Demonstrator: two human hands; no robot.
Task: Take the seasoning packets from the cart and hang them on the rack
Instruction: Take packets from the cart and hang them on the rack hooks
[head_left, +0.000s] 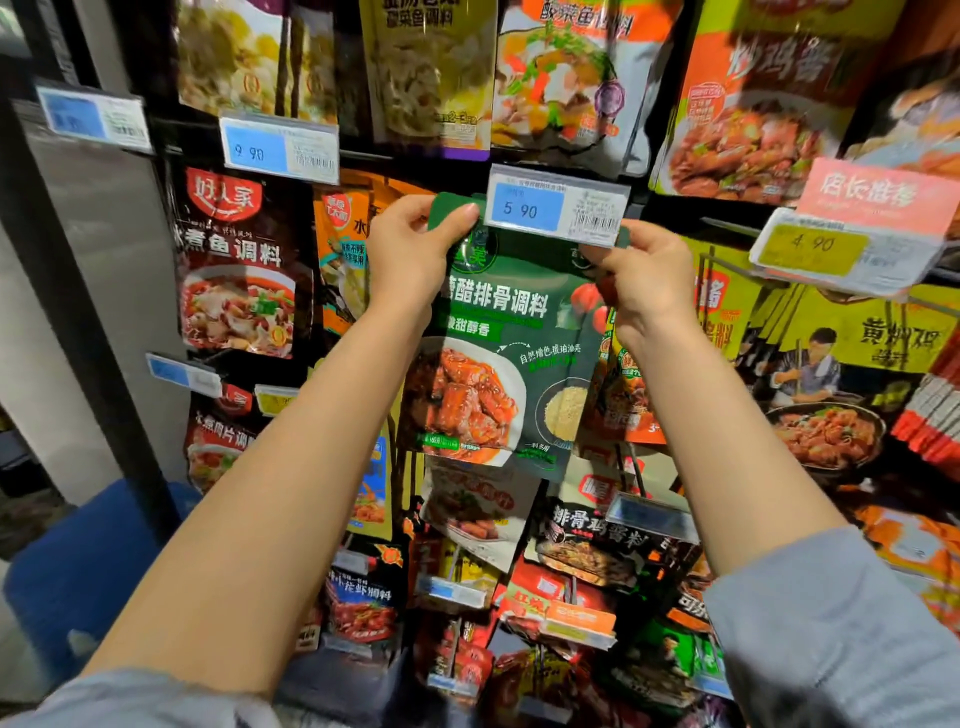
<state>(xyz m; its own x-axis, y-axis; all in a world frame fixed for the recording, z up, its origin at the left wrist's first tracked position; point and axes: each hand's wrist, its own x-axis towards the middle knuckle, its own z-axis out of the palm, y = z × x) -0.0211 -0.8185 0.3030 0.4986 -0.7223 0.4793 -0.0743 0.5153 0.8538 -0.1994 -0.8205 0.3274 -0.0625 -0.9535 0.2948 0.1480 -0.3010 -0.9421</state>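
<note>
A dark green seasoning packet (498, 364) with a picture of glazed ribs hangs upright in front of the rack, held by its two top corners. My left hand (410, 249) pinches the top left corner. My right hand (641, 280) pinches the top right corner. The packet's top edge sits just behind the 5.90 price tag (558, 210) at the end of a hook, which hides the hang hole. Both forearms reach up from the bottom of the view.
The rack is crowded with hanging seasoning packets: a dark red fish packet (239, 270) to the left, yellow packets (852, 343) to the right. Price tags 9.90 (278, 148) and 4.90 (841, 252) jut out. A blue cart (78, 571) stands lower left.
</note>
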